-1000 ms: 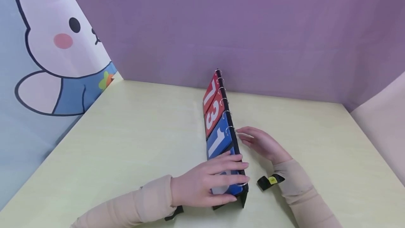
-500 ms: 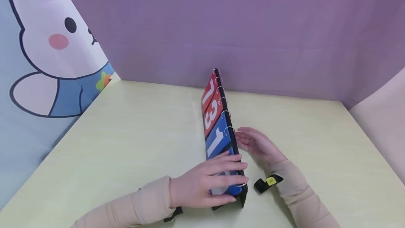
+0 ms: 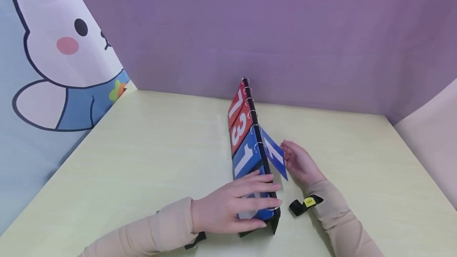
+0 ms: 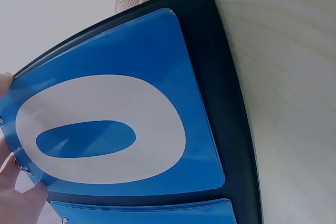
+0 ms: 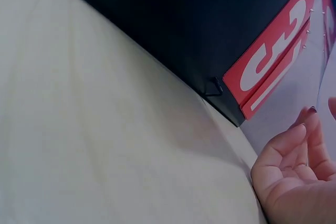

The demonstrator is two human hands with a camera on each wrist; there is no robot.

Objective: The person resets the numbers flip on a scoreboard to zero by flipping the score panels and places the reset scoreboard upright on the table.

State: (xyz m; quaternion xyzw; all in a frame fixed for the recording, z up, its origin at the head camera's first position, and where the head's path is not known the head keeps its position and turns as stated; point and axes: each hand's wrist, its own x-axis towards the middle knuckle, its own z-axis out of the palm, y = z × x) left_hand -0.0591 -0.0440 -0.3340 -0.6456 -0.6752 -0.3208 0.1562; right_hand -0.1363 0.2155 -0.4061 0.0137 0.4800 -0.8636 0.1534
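Observation:
A black flip scoreboard [image 3: 263, 158] stands like a tent, pointing away from me. Along its left face hang a red 7 [image 3: 235, 104], a red 3 [image 3: 241, 127] and a blue 1 [image 3: 246, 157]. My left hand [image 3: 235, 203] grips the near end, fingertips over the ringed top edge, covering most of a blue 0 card [image 4: 121, 177]. On the right side, my right hand [image 3: 301, 163] pinches the edge of a blue number card [image 3: 274, 152], swung out from its rings. In the right wrist view, this hand's fingers [image 5: 286, 145] curl beside the scoreboard's black panel [image 5: 136, 14].
The pale yellow tabletop [image 3: 171, 142] runs back to a purple wall [image 3: 303, 43]. At left hangs a blue wall cloth with a cartoon rabbit [image 3: 64, 66]. A black strap with a yellow tag [image 3: 307, 204] is on my right wrist.
My right hand moved to behind the top edge, then drew back right with a blue number card, which now stands out from the scoreboard. My left hand has stayed in place.

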